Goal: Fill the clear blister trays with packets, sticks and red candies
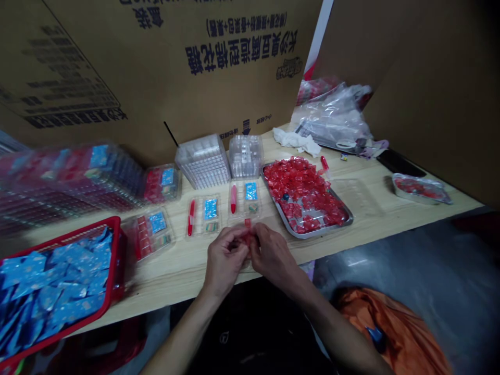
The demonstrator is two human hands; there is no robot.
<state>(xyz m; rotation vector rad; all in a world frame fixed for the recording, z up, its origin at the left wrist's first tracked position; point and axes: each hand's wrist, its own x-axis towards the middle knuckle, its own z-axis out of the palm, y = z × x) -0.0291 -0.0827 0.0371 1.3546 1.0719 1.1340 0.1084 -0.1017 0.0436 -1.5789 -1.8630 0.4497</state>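
Near the front edge of the surface, the left hand (225,258) and right hand (272,255) are curled closed, their fingertips pinching a small red wrapped packet (247,238) between them, partly hidden by the fingers. It looks light, soft and slick, best taken by its edges. Right of the hands, a metal tray (324,230) is heaped with red packets (300,187); at lower left, a red basket (84,233) brims with blue sachets (50,281).

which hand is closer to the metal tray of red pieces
Right. The right hand sits just in front of the metal tray; the left hand is farther away, beyond the right hand.
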